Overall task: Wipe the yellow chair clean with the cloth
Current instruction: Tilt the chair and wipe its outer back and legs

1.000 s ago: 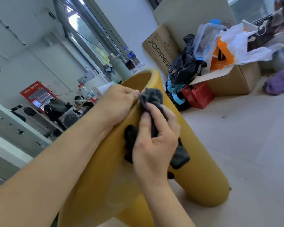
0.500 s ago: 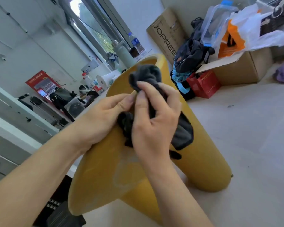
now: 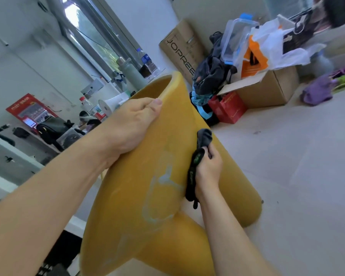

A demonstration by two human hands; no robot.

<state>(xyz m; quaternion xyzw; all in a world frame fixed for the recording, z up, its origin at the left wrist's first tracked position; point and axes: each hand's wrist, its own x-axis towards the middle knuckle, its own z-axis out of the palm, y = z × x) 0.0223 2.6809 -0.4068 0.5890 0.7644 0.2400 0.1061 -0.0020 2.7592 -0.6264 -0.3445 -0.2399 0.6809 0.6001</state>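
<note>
Gripping the upper rim of the yellow chair [image 3: 167, 156], the left hand [image 3: 127, 126] is sitting at centre left of the frame, its fingers curled closed over the edge and its thumb [image 3: 154, 105] lying flat on the outer face. The chair is filling the centre of the frame and is resting on the pale floor [image 3: 297, 176]; its long axis is running from the lower left of the frame up toward the upper centre, with the open rim pointing to the upper centre and two rounded legs spreading toward the lower centre and lower right. The right hand [image 3: 207, 168] is positioned at centre right, its fingers closed around the dark cloth [image 3: 197, 160] and pressing it against the right side of the chair's outer face. The cloth is bunched, with a grey end protruding above the hand and a black end hanging below the wrist. Pale smears are showing on the chair surface just left of the cloth. A cardboard box [image 3: 267, 90] heaped with bags is standing in the upper right, well apart from the chair.
</note>
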